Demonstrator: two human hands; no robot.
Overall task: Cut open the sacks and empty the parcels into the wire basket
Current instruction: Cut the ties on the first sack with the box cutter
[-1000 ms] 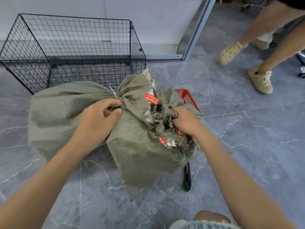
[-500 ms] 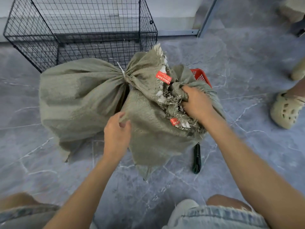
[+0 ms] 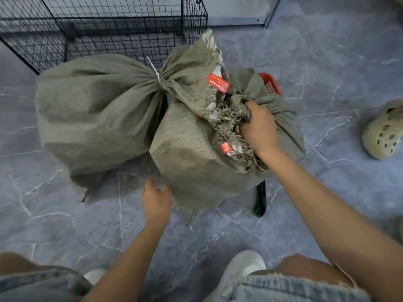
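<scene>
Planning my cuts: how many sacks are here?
2. One tied sack lies before the wire basket; the right hand grips the other sack by its neck. More may hide behind.

Both sacks (image 3: 93,110) olive-grey woven cloth, red labels (image 3: 217,83) printed white. Black grid on wire basket (image 3: 194,18); floor (image 3: 327,62) grey marble pattern, white veins. Crate (image 3: 271,85) red, latticed; clog (image 3: 383,136) beige; shoe (image 3: 242,267) white; shorts (image 3: 283,288) pale blue denim.

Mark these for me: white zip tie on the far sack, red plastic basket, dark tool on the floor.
zip tie (image 3: 155,71): head view, middle of the white strap.
red plastic basket (image 3: 270,85): head view, its exposed mesh wall.
dark tool (image 3: 260,199): head view, middle of its shaft.
</scene>
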